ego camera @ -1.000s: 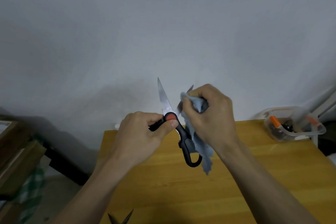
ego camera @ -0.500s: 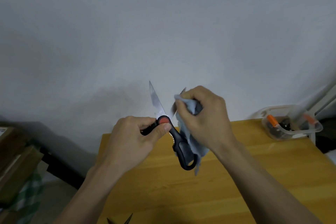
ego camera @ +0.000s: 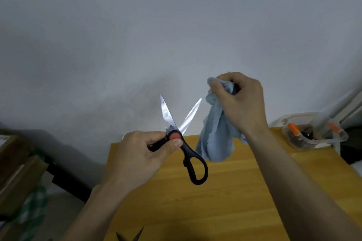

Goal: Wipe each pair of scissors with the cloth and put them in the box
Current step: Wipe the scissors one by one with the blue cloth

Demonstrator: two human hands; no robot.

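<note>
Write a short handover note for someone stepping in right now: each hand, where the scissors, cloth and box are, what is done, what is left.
Left hand grips one black handle of the open scissors, thumb by the red pivot, blades pointing up, apart.
Right hand holds the blue cloth bunched, hanging clear of the blades to their right.
Clear plastic box stands at the table's far right corner with some scissors already inside.
Another pair's tips show at the table's near edge, apparently still to do.
Left: finish this pair, box it, then wipe the rest.
</note>
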